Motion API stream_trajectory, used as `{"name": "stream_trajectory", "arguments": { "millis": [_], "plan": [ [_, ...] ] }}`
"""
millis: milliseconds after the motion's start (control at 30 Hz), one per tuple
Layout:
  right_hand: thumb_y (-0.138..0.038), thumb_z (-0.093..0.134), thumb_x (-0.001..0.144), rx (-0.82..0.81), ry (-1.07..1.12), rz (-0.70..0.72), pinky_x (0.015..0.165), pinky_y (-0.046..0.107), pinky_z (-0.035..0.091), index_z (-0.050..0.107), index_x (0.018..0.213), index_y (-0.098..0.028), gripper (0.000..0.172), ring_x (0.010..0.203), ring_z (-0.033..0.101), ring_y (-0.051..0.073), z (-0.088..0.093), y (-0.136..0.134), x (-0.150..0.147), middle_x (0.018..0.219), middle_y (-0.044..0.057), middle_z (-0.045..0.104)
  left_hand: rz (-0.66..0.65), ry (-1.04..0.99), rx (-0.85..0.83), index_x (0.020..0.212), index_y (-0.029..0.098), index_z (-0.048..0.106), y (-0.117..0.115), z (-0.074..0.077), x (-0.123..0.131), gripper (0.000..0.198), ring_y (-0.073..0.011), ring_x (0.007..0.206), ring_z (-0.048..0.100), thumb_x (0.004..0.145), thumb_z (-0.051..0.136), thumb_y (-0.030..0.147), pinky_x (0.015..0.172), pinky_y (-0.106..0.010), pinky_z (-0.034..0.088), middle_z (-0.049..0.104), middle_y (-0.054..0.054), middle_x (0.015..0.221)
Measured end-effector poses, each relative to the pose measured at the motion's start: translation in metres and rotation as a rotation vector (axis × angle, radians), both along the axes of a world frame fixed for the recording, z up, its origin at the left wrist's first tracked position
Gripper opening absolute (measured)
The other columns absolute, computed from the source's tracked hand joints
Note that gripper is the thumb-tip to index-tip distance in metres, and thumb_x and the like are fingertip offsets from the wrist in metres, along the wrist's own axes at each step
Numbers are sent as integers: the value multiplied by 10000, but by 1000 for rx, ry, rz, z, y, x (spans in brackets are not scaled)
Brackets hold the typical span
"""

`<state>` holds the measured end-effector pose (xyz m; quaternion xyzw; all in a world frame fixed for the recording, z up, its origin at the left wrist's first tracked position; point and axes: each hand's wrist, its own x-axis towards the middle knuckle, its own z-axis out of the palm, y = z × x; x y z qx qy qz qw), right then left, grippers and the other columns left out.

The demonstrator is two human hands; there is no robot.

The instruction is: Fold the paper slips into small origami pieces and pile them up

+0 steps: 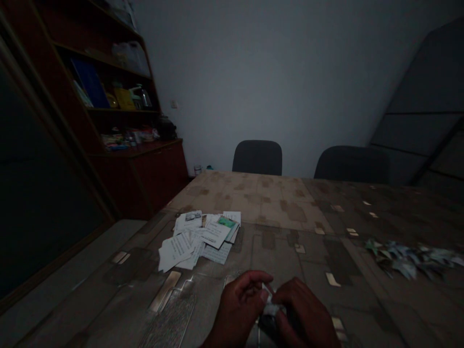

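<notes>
Left fingers [255, 276], right fingers [295, 291] grasping pale paper [271, 309], partly hidden; shape unclear.

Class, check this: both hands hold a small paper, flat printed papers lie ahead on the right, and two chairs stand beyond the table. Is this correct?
Not quite: the head view shows the flat printed papers ahead on the left. The left hand and right hand do hold a small paper, and two chairs stand beyond the table.

Before you: a whitish paper scrap [269, 308], white, dark-printed paper sheets [178, 249], a green-printed rectangular sheet [226, 222], a brown, rectangle-patterned tablecloth [272, 205].
</notes>
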<state>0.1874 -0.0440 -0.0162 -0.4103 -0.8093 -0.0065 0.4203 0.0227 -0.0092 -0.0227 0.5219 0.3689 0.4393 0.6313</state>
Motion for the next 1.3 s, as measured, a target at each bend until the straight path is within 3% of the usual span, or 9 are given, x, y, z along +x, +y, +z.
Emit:
{"name": "stream_trajectory", "arguments": {
  "millis": [100, 233, 433, 633, 833, 1067, 1300],
  "plan": [
    [-94, 479, 799, -44, 8, -3, 572, 252, 486, 544, 942, -211, 197, 648, 621, 168, -1, 0, 1, 744, 11, 638, -3, 18, 2, 1035, 152, 726, -2, 4, -1, 414, -214, 801, 640, 775, 697, 473, 737, -286, 496, 711, -80, 851],
    [-109, 489, 819, -52, -49, 8, 582, 264, 478, 550, 1001, -202, 213, 651, 609, 175, -1, 1, 5, 757, 20, 639, 16, 53, 15, 1068, 136, 720, -2, 11, -1, 457, -183, 684, 622, 801, 660, 502, 653, -266, 489, 699, -61, 759],
    [-87, 442, 858, 147, -178, -20, 577, 296, 403, 551, 910, -194, 162, 610, 555, 177, 3, 2, 5, 716, 34, 652, 27, 52, -42, 929, 106, 742, 1, 10, 0, 428, -160, 584, 575, 783, 669, 502, 605, -253, 454, 641, -30, 610],
    [-112, 500, 863, 360, -287, -5, 530, 300, 336, 534, 757, -208, 147, 510, 497, 153, 7, 4, 4, 585, 1, 609, -5, 18, -62, 893, 121, 761, -1, 10, 1, 357, -179, 628, 600, 762, 693, 446, 591, -256, 466, 697, -69, 699],
    [-199, 437, 926, 96, -223, -3, 586, 311, 377, 565, 900, -183, 132, 626, 536, 184, 6, 2, 4, 711, 39, 635, 20, 37, -50, 904, 109, 755, 0, 8, 0, 375, -161, 607, 579, 750, 709, 448, 588, -247, 461, 685, -60, 699],
    [-86, 447, 858, 130, -156, -1, 591, 301, 370, 560, 893, -172, 147, 619, 523, 178, -4, 1, 6, 693, 35, 618, -69, 40, -21, 1115, 128, 690, -2, 5, 0, 478, -142, 614, 557, 775, 698, 463, 586, -225, 440, 622, -17, 690],
    [-89, 471, 799, 11, -72, 5, 579, 260, 416, 520, 891, -200, 152, 633, 559, 162, -1, 2, 6, 707, 7, 587, -136, 70, 90, 1119, 155, 687, -1, -2, -7, 423, -258, 1000, 611, 828, 647, 459, 872, -320, 440, 688, -116, 1074]
  ]
}}
